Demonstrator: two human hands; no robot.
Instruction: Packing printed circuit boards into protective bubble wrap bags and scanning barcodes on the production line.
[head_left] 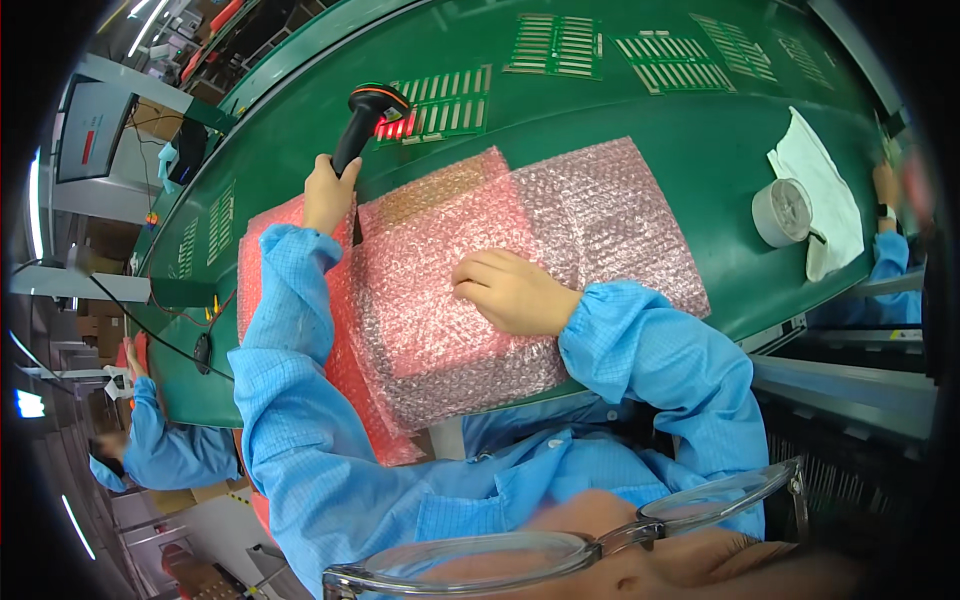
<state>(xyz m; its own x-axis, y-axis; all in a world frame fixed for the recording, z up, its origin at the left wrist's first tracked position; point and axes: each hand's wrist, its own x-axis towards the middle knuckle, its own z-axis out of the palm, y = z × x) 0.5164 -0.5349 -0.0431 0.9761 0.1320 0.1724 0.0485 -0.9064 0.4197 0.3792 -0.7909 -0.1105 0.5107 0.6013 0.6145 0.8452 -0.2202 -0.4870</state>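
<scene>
My left hand [327, 196] is wrapped round the handle of a black barcode scanner [368, 115]. Red light from the scanner falls on the near left part of a green circuit board panel [440, 105] lying on the bench. My right hand [510, 292] rests on pink bubble wrap [440, 240], its fingers curled; whether they pinch the sheet I cannot tell. Under and beside it spreads a paler bubble wrap sheet [610, 220]. Another pink bubble wrap piece [265, 265] lies beneath my left forearm.
More circuit board panels [555, 45] line the far side of the green bench [690, 140]. At the right, a round white container [781, 213] stands by a white cloth [810, 165]. A monitor [95, 130] is at the left; a co-worker [165, 430] is at lower left, another person's hand [886, 185] far right.
</scene>
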